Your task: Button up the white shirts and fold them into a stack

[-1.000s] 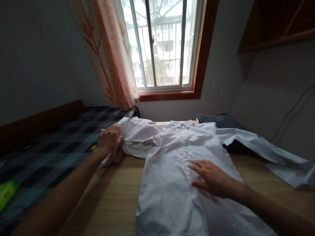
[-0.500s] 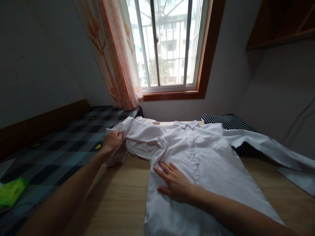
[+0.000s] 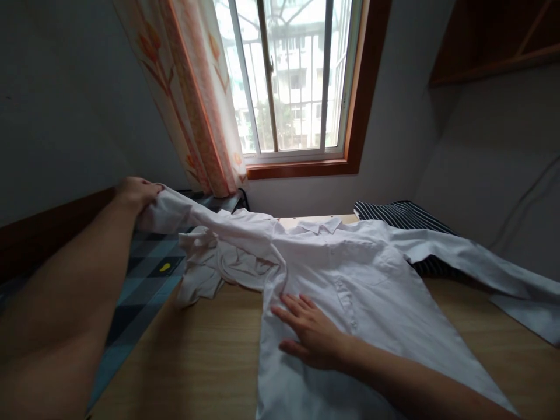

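A white button-up shirt (image 3: 367, 309) lies front side up on the wooden table (image 3: 201, 356), its collar toward the window. My left hand (image 3: 139, 195) grips the end of one sleeve and holds it raised and stretched out to the left. Spread flat, my right hand (image 3: 310, 332) presses on the shirt's front, left of the button strip. The other sleeve (image 3: 464, 248) extends to the right, partly over a black-and-white striped cloth (image 3: 400, 214). Beneath the raised sleeve, a crumpled off-white garment (image 3: 203, 268) rests at the table's left edge.
A bed with a dark checked cover (image 3: 151, 262) adjoins the table on the left. Behind the table are a window (image 3: 293, 87) and a floral curtain (image 3: 179, 93). A wooden shelf (image 3: 494, 46) hangs at upper right.
My left hand has moved up and to the left, pulling the sleeve out straight from its bunched state. My right hand stays flat on the shirt. The view has shifted slightly.
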Motion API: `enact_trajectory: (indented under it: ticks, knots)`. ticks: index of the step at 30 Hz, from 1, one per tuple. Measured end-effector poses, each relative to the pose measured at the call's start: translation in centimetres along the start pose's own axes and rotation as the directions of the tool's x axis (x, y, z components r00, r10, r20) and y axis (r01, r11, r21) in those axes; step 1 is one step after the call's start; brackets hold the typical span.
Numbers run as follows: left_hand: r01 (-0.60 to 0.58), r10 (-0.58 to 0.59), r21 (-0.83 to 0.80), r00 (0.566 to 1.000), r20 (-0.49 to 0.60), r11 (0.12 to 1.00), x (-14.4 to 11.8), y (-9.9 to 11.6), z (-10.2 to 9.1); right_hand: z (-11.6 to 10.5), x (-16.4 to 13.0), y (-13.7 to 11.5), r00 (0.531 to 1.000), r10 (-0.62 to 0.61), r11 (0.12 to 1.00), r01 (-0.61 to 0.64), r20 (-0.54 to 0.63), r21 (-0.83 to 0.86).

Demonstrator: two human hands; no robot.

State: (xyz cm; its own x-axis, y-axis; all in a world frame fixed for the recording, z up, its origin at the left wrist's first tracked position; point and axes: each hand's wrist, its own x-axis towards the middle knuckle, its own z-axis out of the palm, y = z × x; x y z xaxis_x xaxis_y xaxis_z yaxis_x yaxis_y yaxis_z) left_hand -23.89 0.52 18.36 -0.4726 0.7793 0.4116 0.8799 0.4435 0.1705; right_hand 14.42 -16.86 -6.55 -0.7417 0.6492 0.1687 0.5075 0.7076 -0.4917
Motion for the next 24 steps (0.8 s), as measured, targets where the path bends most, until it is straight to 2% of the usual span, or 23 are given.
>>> enact_trajectory:
  ticks: [3, 6, 8, 11, 14, 16, 17, 19, 21, 23, 24]
  knots:
    - [-0.048, 0.044, 0.223, 0.999, 0.022, 0.974, 0.0, 1.0, 0.1, -1.2, 0.6, -0.2, 0.997, -0.043, 0.995, 0.037, 0.068, 0.095]
    - [-0.151, 0.156, 0.247, 0.988, 0.000, 0.957, -0.7, 2.2, 0.3, -2.2, 1.2, -1.0, 0.997, -0.050, 0.990, 0.043, 0.053, 0.133]
    - [-0.188, 0.194, 0.238, 0.981, -0.002, 0.953, -1.3, 3.0, 0.4, -1.8, 1.3, -2.0, 0.988, -0.134, 0.987, 0.126, 0.072, 0.097]
    - [-0.228, 0.239, 0.232, 0.971, -0.019, 0.946, -1.8, 3.9, 0.5, 0.1, 0.9, -3.5, 0.923, -0.331, 0.942, 0.311, 0.197, 0.128]
    - [-0.161, 0.161, 0.168, 0.987, 0.018, 0.973, -1.6, 4.6, 0.4, 1.9, 0.5, -4.1, 0.875, -0.425, 0.892, 0.362, 0.232, 0.271]
    - [-0.070, 0.067, 0.017, 0.987, 0.145, 0.997, -1.2, 5.0, 0.3, 2.1, 0.5, -3.9, 0.879, -0.432, 0.845, 0.316, 0.201, 0.432]
    - [-0.010, 0.030, -0.087, 0.974, 0.224, 0.996, -1.2, 5.4, 0.3, 1.8, 0.6, -3.6, 0.897, -0.404, 0.813, 0.261, 0.180, 0.521]
    - [0.097, 0.028, -0.325, 0.933, 0.359, 0.941, -1.6, 6.4, 0.0, 0.9, 0.9, -2.8, 0.959, -0.261, 0.715, 0.119, 0.106, 0.689]
    - [0.148, 0.114, -0.524, 0.893, 0.435, 0.839, -3.3, 8.2, -0.8, -0.5, 1.4, -1.8, 0.998, -0.058, 0.531, 0.037, -0.007, 0.846]
    - [0.151, 0.278, -0.670, 0.827, 0.488, 0.726, -6.2, 10.4, -2.0, -2.4, 1.7, -0.8, 0.985, 0.130, 0.282, 0.072, -0.112, 0.957]
    - [0.156, 0.368, -0.720, 0.775, 0.514, 0.677, -7.9, 11.5, -2.6, -3.5, 1.8, -0.3, 0.972, 0.190, 0.157, 0.107, -0.137, 0.982]
